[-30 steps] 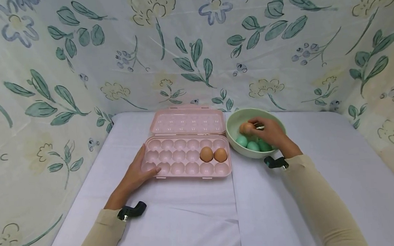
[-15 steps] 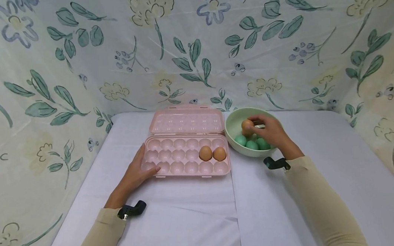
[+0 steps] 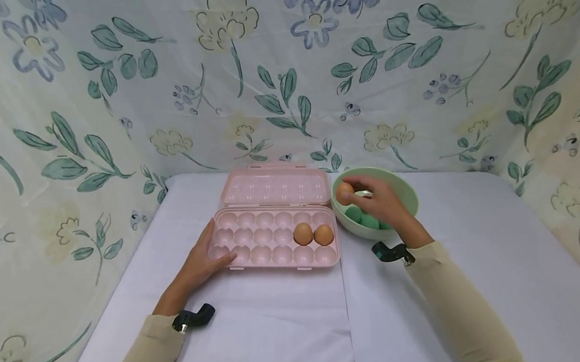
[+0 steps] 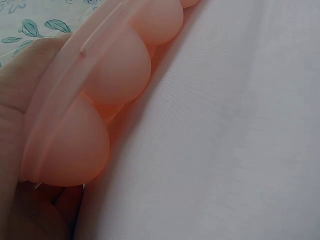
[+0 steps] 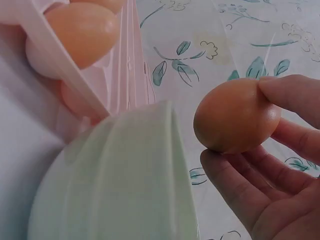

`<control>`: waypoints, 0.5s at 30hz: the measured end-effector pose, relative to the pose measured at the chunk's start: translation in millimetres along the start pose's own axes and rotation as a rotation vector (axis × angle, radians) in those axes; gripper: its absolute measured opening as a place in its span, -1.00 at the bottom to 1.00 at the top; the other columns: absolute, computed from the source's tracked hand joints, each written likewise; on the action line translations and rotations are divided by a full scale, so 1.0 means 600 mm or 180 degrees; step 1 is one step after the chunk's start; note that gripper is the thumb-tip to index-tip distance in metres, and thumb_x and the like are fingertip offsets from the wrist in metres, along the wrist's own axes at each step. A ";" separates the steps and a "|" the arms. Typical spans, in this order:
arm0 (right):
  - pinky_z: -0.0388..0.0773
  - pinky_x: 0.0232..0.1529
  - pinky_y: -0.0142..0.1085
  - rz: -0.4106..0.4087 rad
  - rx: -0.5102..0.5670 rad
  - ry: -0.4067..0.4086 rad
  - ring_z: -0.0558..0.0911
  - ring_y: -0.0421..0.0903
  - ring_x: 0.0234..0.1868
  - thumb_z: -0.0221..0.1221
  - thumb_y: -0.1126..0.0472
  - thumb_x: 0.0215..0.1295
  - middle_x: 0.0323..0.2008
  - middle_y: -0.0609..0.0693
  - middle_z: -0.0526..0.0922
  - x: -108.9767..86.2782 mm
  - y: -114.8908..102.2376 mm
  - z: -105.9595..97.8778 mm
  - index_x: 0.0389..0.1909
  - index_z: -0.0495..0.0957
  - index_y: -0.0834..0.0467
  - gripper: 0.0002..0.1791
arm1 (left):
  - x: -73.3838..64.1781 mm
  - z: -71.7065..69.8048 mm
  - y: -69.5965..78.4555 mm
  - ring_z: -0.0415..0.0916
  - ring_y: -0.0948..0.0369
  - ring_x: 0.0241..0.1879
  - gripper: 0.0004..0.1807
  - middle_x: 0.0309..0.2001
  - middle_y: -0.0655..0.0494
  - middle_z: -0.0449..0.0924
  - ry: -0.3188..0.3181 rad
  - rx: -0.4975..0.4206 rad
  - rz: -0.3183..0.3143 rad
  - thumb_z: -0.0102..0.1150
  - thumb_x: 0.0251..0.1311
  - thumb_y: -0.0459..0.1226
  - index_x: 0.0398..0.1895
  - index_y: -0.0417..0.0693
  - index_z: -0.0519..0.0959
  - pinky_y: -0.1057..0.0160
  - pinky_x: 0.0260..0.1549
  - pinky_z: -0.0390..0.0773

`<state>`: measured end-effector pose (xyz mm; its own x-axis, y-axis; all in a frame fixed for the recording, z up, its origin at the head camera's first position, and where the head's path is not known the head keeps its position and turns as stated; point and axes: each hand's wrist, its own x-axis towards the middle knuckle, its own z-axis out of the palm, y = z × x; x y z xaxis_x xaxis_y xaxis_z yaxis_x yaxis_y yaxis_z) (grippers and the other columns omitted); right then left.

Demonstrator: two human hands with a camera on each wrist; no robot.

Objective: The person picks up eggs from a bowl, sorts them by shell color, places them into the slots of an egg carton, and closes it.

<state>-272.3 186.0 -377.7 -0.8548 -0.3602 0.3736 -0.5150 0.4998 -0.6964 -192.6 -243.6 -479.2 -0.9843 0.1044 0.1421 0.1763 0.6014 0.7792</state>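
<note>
My right hand (image 3: 378, 199) pinches a brown egg (image 3: 345, 193) between thumb and fingers, over the left rim of a pale green bowl (image 3: 407, 194). In the right wrist view this egg (image 5: 232, 117) shows whole, clear of the bowl wall (image 5: 125, 175). Several green eggs (image 3: 369, 221) lie inside the bowl, partly covered by the hand. Around the left end of a pink egg carton (image 3: 263, 236), my left hand (image 3: 198, 266) keeps its grip, thumb across the front corner. Two brown eggs (image 3: 302, 234) sit side by side in the carton's middle row, at the right.
The carton's pink lid (image 3: 275, 187) is folded back behind it, close to the bowl. A white cloth (image 3: 278, 324) covers the table. Behind stands a floral curtain (image 3: 283, 50). Each wrist wears a black camera mount (image 3: 194, 317).
My right hand has lifted the brown egg from among the others and carried it left to the bowl's rim. The left hand stays on the carton. The head view has tilted slightly.
</note>
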 end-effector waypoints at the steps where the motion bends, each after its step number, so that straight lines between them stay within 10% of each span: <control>1: 0.59 -0.02 -0.04 -0.0022 0.0010 -0.0003 0.58 0.03 0.05 0.28 0.05 0.25 0.07 0.05 0.60 0.000 -0.003 0.005 0.18 0.52 0.18 -0.49 | -0.002 0.000 -0.001 -0.17 -0.07 0.49 0.28 0.55 0.01 -0.23 0.0006 0.0012 -0.0008 0.39 -0.05 0.10 0.55 -0.03 -0.28 -0.24 0.33 0.00; 15: 0.56 0.03 -0.06 -0.0002 0.0169 -0.0096 0.55 0.03 0.08 0.30 0.06 0.24 0.05 0.05 0.58 0.009 -0.029 0.045 0.13 0.52 0.19 -0.51 | -0.002 -0.001 0.001 -0.20 -0.05 0.49 0.28 0.55 0.01 -0.26 0.0000 0.0050 -0.0047 0.38 -0.04 0.10 0.55 -0.04 -0.29 -0.22 0.35 -0.03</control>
<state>-266.2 153.7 -380.1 -0.8518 -0.3843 0.3559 -0.5106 0.4574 -0.7281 -191.1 -243.8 -478.9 -0.9868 0.0955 0.1306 0.1616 0.6153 0.7716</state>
